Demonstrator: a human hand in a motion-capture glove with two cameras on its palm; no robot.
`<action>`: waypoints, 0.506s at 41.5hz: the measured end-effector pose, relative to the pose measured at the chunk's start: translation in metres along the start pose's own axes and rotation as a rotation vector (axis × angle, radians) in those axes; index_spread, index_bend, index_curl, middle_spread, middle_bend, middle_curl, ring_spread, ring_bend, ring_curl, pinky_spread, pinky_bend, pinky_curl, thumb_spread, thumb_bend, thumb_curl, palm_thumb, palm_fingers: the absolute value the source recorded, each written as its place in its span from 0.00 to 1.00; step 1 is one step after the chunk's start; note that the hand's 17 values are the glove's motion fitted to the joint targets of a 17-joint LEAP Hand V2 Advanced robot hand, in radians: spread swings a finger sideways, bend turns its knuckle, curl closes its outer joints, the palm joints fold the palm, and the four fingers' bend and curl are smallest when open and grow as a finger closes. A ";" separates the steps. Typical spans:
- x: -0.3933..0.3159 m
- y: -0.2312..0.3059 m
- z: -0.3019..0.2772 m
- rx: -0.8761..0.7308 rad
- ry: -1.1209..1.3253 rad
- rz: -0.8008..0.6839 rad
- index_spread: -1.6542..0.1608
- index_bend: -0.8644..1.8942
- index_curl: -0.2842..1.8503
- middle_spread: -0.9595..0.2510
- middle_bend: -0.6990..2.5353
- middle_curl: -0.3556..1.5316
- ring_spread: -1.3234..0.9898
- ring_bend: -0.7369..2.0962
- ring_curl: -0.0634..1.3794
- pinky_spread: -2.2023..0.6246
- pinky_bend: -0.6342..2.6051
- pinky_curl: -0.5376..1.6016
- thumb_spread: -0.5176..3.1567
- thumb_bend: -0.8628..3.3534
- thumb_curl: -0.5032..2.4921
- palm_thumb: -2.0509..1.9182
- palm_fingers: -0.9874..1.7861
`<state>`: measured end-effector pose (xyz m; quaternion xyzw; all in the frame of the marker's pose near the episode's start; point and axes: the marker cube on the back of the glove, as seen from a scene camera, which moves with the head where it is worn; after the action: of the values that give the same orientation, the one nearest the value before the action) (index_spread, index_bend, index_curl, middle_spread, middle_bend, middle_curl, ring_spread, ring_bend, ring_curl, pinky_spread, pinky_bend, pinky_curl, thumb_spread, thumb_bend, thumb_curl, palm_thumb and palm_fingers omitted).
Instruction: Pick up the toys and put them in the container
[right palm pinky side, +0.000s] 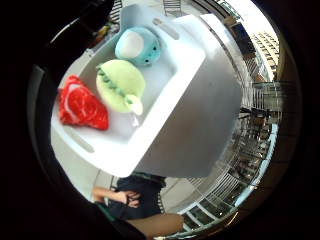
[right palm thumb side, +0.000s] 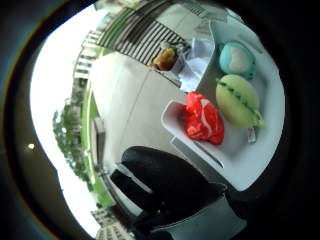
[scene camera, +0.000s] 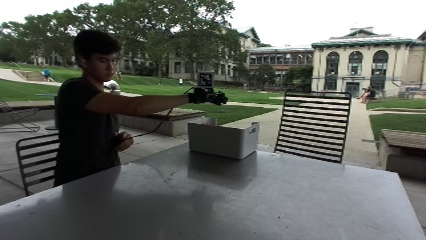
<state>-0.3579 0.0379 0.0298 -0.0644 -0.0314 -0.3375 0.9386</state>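
A white container stands on the grey table at its far side. My gloved right hand hovers above it on an outstretched arm and holds nothing. Looking down from the palm, three plush toys lie inside the container: a red one, a green one and a teal one with a white patch. The thumb side view shows the same red toy, green toy and teal toy in the container.
A black slatted chair stands behind the table on the right, another chair behind the person. The bare left hand is held at the chest. Beyond the container, off the table, lie a brown-yellow object and something white.
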 end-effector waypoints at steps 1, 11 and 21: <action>0.006 0.003 -0.004 0.011 -0.024 0.065 0.74 0.32 0.22 0.71 0.27 0.53 0.50 0.50 0.30 0.71 0.55 0.45 0.40 0.17 0.38 0.47 0.27; 0.078 0.040 -0.027 0.151 -0.060 0.141 0.75 0.35 0.22 0.75 0.27 0.49 0.53 0.46 0.26 0.74 0.52 0.43 0.41 0.17 0.32 0.47 0.30; 0.092 0.095 -0.050 0.206 -0.015 0.360 0.75 0.35 0.22 0.76 0.27 0.47 0.53 0.44 0.26 0.74 0.51 0.42 0.42 0.18 0.28 0.48 0.32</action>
<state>-0.2259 0.0453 -0.0195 0.0249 -0.0605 -0.1587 0.9852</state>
